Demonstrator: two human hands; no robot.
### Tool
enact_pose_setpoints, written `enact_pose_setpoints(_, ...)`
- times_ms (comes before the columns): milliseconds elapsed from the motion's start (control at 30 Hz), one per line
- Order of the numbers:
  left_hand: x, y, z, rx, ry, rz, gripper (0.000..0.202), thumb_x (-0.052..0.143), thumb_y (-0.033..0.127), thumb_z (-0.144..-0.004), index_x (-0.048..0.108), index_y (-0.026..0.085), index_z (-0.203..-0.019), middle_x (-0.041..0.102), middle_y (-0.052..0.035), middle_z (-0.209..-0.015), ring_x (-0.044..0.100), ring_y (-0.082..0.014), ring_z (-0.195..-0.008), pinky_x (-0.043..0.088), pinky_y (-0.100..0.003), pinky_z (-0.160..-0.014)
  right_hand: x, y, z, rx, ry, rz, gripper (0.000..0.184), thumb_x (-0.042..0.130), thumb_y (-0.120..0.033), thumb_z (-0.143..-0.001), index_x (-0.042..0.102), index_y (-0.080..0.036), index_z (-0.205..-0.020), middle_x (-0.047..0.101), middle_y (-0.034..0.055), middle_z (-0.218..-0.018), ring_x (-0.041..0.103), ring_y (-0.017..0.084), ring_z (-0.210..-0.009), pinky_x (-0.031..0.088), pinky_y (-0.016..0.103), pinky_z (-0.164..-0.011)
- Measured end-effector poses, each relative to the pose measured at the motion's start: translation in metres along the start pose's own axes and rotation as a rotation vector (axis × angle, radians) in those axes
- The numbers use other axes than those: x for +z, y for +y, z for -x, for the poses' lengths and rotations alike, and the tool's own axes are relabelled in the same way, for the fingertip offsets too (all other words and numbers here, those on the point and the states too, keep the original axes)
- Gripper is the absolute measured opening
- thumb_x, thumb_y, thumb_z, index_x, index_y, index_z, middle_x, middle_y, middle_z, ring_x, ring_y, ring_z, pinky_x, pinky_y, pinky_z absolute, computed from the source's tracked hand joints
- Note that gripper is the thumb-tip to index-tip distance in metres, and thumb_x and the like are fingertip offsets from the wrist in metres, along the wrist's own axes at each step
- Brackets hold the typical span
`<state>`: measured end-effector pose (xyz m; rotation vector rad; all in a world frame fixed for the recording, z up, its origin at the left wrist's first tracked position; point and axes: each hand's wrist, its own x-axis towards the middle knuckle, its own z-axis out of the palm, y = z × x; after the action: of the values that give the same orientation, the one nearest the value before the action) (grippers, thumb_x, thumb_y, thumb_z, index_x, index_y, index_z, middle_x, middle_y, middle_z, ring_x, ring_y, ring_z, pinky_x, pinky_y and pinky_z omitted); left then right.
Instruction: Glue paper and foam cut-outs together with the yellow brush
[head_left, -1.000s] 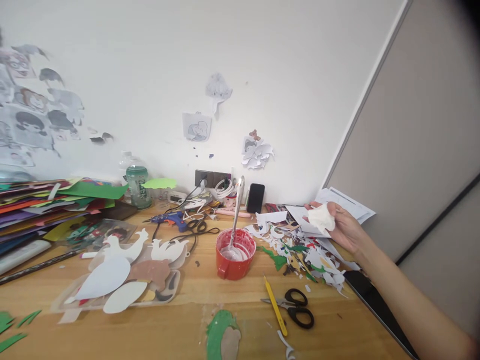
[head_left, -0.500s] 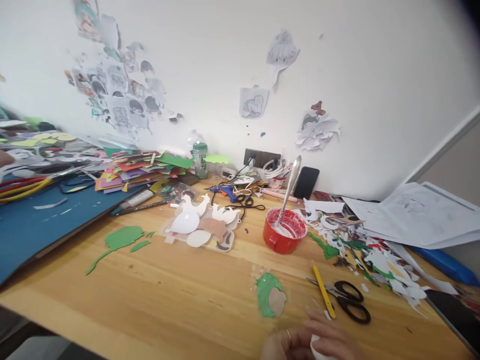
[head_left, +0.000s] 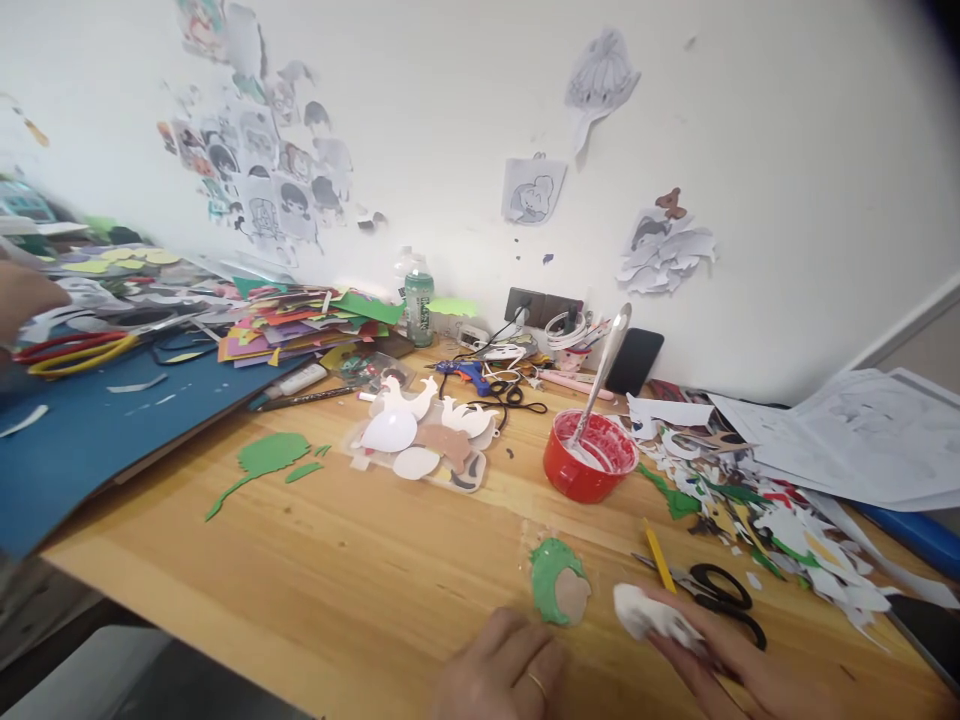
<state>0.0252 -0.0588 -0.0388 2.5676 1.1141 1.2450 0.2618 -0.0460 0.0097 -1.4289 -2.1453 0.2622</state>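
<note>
My right hand (head_left: 739, 650) pinches a crumpled white tissue (head_left: 652, 612) between its fingers, at the lower right of the head view. My left hand (head_left: 499, 665), with a ring on one finger, is closed low over the table's front side. Its fingers curl under, so whatever they hold, if anything, is hidden. Just beyond both hands lies a green paper cutout with a beige oval piece (head_left: 559, 582) on it. Black-handled scissors (head_left: 720, 590) and a yellow craft knife (head_left: 660, 555) lie beyond my right hand.
A red cup (head_left: 590, 460) of white paste holds a spoon. White and brown cutouts (head_left: 416, 462) rest on a clear tray; a green leaf shape (head_left: 271, 453) lies left. Paper scraps (head_left: 780, 535) crowd the right. Another person's hand (head_left: 26, 300) shows at the left edge.
My hands were together around the white tissue and are now apart. The left has moved left, the right holds the tissue further right. The view has shifted left; the other person's hand shows more.
</note>
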Motion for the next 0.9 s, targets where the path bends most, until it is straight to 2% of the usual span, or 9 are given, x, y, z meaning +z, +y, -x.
enact_pose_setpoints(67,0.003,-0.006,0.002,0.044,0.043,-0.189,0.021,0.045,0.012,-0.086,0.060,0.013,-0.100,0.067,-0.0038,-0.093,0.061,-0.0151,-0.083,0.052,-0.018,-0.064,0.007,-0.015,-0.022,-0.200,0.074,0.053,0.043,0.049,-0.019,-0.081,0.049,-0.036,-0.120,0.061,-0.0029,-0.110,0.061,0.020,-0.093,0.052,0.031,-0.078)
enact_pose_setpoints(167,0.015,-0.008,0.005,0.024,0.073,-0.364,0.024,0.039,0.012,-0.088,0.058,0.014,-0.102,0.066,-0.0039,-0.098,0.060,-0.0157,-0.088,0.052,-0.019,-0.066,0.026,-0.026,-0.048,-0.520,0.159,0.146,0.041,0.042,-0.005,-0.080,0.052,-0.019,-0.117,0.060,0.0048,-0.113,0.055,0.017,-0.103,0.047,0.028,-0.086)
enact_pose_setpoints(300,0.035,-0.010,0.010,-0.115,0.151,-0.410,0.027,0.036,0.014,-0.089,0.058,0.016,-0.104,0.066,-0.0043,-0.093,0.061,-0.0147,-0.082,0.051,-0.019,-0.066,0.050,-0.017,-0.053,-0.678,0.092,0.215,0.043,0.037,0.001,-0.076,0.053,-0.012,-0.114,0.059,0.0092,-0.114,0.048,0.017,-0.111,0.044,0.029,-0.090)
enact_pose_setpoints(400,0.043,-0.012,0.015,-0.190,0.163,-0.377,0.027,0.036,0.016,-0.089,0.058,0.017,-0.105,0.066,-0.0043,-0.090,0.060,-0.0138,-0.078,0.051,-0.019,-0.064,0.057,-0.011,-0.049,-0.687,-0.006,0.167,0.043,0.038,0.000,-0.076,0.053,-0.012,-0.114,0.058,0.0099,-0.115,0.050,0.017,-0.110,0.045,0.028,-0.089)
enact_pose_setpoints(500,0.041,-0.013,0.021,-0.157,0.041,-0.386,0.027,0.039,0.018,-0.088,0.057,0.018,-0.109,0.063,-0.0058,-0.102,0.059,-0.0168,-0.087,0.050,-0.023,-0.072,0.053,-0.011,-0.053,-0.570,-0.086,0.071,0.036,0.042,-0.005,-0.078,0.059,-0.018,-0.108,0.060,0.0067,-0.111,0.055,0.017,-0.102,0.047,0.029,-0.086)
enact_pose_setpoints(600,0.033,-0.015,0.021,-0.092,-0.007,-0.426,0.026,0.042,0.019,-0.088,0.057,0.019,-0.108,0.062,-0.0058,-0.106,0.057,-0.0181,-0.092,0.049,-0.024,-0.075,0.043,-0.014,-0.063,-0.426,-0.057,0.054,0.034,0.039,-0.007,-0.082,0.061,-0.022,-0.103,0.066,0.0033,-0.101,0.062,0.016,-0.089,0.052,0.026,-0.076)
enact_pose_setpoints(667,0.026,-0.015,0.018,-0.034,-0.015,-0.456,0.024,0.043,0.016,-0.087,0.058,0.019,-0.106,0.062,-0.0043,-0.106,0.056,-0.0172,-0.092,0.048,-0.023,-0.075,0.038,-0.015,-0.066,-0.374,0.002,0.083,0.036,0.035,-0.005,-0.083,0.058,-0.020,-0.106,0.066,0.0048,-0.099,0.062,0.016,-0.087,0.053,0.026,-0.072)
enact_pose_setpoints(800,0.017,-0.013,0.012,-0.019,-0.060,-0.478,0.024,0.043,0.014,-0.087,0.058,0.018,-0.106,0.061,-0.0041,-0.107,0.055,-0.0173,-0.093,0.047,-0.024,-0.077,0.043,-0.016,-0.063,-0.476,0.022,0.115,0.035,0.034,-0.006,-0.082,0.058,-0.017,-0.105,0.063,0.0072,-0.107,0.058,0.016,-0.099,0.049,0.028,-0.082)
enact_pose_setpoints(900,0.020,-0.013,0.013,-0.024,-0.092,-0.486,0.025,0.042,0.015,-0.088,0.056,0.017,-0.109,0.060,-0.0054,-0.109,0.054,-0.0179,-0.095,0.046,-0.025,-0.078,0.049,-0.014,-0.059,-0.529,0.007,0.157,0.036,0.033,-0.003,-0.080,0.059,-0.016,-0.102,0.063,0.0076,-0.106,0.057,0.015,-0.100,0.048,0.028,-0.084)
